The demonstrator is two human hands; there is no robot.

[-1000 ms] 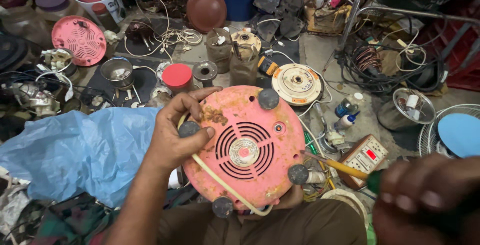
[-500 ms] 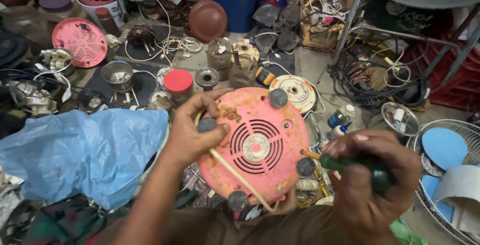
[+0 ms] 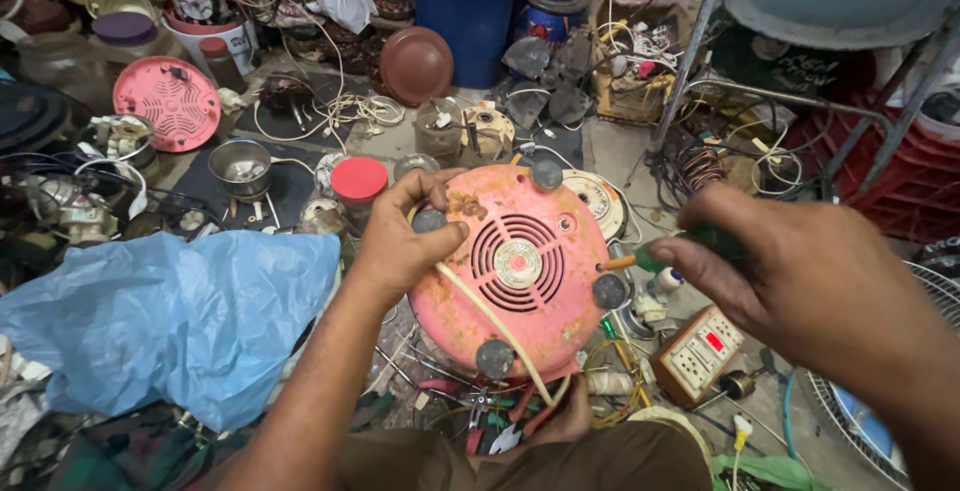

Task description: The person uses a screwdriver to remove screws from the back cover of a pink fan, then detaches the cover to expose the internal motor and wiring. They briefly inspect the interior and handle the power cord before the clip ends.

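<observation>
With the left hand (image 3: pixel 400 241) gripping the rim of the pink appliance base (image 3: pixel 515 271) held above the lap, fingers curled around one rubber foot, the right hand (image 3: pixel 800 281), fingers closed around the green-handled screwdriver (image 3: pixel 655 256), should seat its tip squarely before turning

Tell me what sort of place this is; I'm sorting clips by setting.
Most likely a small appliance repair workshop, worked on the floor. The left hand steadies an upturned pink appliance base while the right hand brings a green-handled screwdriver to it. Loose wires and a tester box lie around.
</observation>
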